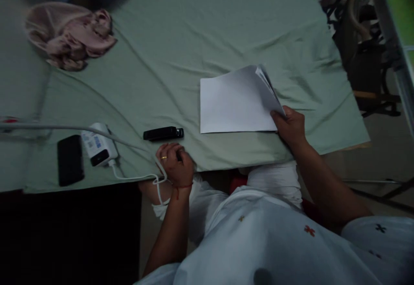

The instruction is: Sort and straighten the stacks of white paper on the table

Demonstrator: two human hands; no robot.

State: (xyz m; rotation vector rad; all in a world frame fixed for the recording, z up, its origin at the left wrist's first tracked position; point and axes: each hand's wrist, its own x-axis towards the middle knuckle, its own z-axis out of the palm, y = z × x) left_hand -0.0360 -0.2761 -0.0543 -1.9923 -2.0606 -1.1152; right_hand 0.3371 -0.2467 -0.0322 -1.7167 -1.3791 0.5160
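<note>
Now right hand (291, 127) fingers pinch the paper's (234, 101) corner; left hand (174, 164) lies curled, empty.

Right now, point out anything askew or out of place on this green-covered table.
The white paper stack is not flat: its right-hand sheets fan upward where the right hand pinches the corner. The pale green cloth is creased, and a crumpled pink fabric lies bunched at the far left. Nothing looks spilled or damaged.

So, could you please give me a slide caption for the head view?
Right hand grips white paper sheets on green cloth; left hand rests near black stapler.
</note>
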